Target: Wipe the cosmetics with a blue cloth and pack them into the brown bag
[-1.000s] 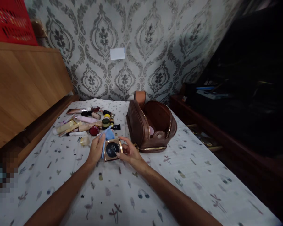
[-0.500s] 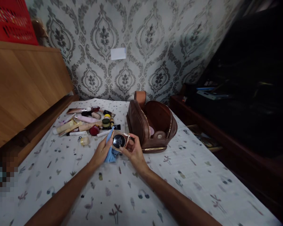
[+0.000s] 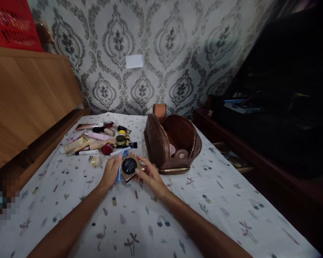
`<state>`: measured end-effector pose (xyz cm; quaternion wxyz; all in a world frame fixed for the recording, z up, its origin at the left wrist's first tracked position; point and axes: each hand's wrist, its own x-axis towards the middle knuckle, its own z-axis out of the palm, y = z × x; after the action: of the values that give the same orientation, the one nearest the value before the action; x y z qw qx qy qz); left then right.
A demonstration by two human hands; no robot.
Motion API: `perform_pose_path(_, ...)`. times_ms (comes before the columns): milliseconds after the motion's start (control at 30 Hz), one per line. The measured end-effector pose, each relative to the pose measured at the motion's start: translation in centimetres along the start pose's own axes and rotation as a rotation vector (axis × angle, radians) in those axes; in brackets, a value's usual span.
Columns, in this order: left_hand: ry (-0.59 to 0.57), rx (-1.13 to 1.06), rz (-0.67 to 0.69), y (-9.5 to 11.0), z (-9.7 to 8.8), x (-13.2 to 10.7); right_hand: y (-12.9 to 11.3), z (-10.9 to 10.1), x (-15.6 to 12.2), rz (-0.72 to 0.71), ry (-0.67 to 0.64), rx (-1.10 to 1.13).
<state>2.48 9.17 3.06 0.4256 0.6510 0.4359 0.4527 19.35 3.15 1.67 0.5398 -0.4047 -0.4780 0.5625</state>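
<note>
A gold compact [image 3: 130,166] with a round black centre sits between both hands above the patterned bedsheet [image 3: 140,218]. My right hand [image 3: 150,176] pinches its right side with fingers closed on it. My left hand [image 3: 111,171] presses a blue cloth [image 3: 120,168] against the compact's left edge. Just to the right stands an open brown leather cosmetic bag [image 3: 172,143], unzipped, with a pink item inside.
A heap of several cosmetics [image 3: 99,140], tubes, jars and pencils, lies on the sheet left of the bag. A wooden headboard [image 3: 27,100] rises at left, with a red crate [image 3: 13,25] on top. Dark furniture [image 3: 271,118] stands along the right side.
The compact was lifted and tilted toward the bag half a second ago; now it is lower and farther left, turned to a diamond angle, with the cloth tucked behind its left edge.
</note>
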Motion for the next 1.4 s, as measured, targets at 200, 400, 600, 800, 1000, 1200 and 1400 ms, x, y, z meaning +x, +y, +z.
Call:
perform_pose_path(200, 0.064, 0.042, 0.023, 0.0, -0.2, 0.0, 0.0, 0.0, 0.0, 0.089, -0.133, 0.053)
perform_pose_path(400, 0.052, -0.029, 0.008, 0.0, -0.1, 0.1, -0.1, 0.1, 0.0, 0.071, -0.177, 0.091)
perform_pose_path(600, -0.073, -0.073, -0.018, -0.2, 0.1, 0.0, 0.2, 0.5, -0.1, -0.061, -0.017, 0.063)
perform_pose_path(800, -0.199, -0.095, -0.006, -0.4, 0.8, -0.4, 0.7, 0.5, -0.4, -0.227, 0.153, -0.289)
perform_pose_path(1000, -0.145, -0.152, -0.021, -0.6, 0.5, 0.0, -0.5, 0.7, -0.9, -0.296, 0.084, -0.305)
perform_pose_path(1200, -0.035, -0.078, -0.035, -0.8, -0.1, 0.4, -1.5, 0.7, -1.2, -0.313, 0.073, -0.306)
perform_pose_path(1400, 0.04, -0.04, -0.008, -0.1, -0.3, 0.1, -1.3, 0.8, -0.8, -0.196, 0.007, -0.105)
